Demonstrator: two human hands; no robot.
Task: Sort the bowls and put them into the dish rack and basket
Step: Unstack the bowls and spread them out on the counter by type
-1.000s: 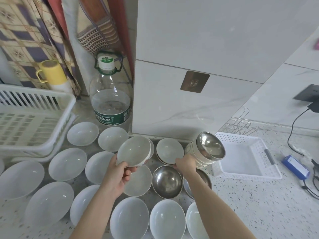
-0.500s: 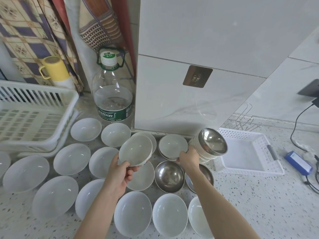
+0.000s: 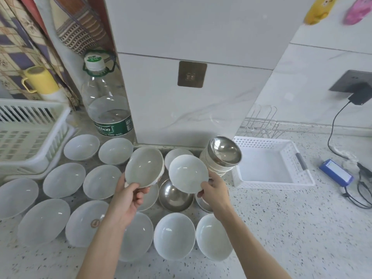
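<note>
Early in the sort, by the look of it; left hand pinching a white bowl by its near rim, thumb inside and fingers curled beneath, lifted and tilted above the counter; right hand pinching a second, smaller white bowl the same way, just beside the first, rims close but whether touching cannot be told. Done so far, seemingly: only a leaning stack of small bowls topped by a steel one, resting against the edge of the white basket, not inside it; basket interior bare, white dish rack at far left likewise holding no bowls. Left to do: nearly everything; many white bowls spread across the counter in rows, a steel bowl between the hands and another partly hidden under the right wrist; both held bowls not yet placed anywhere.
</note>
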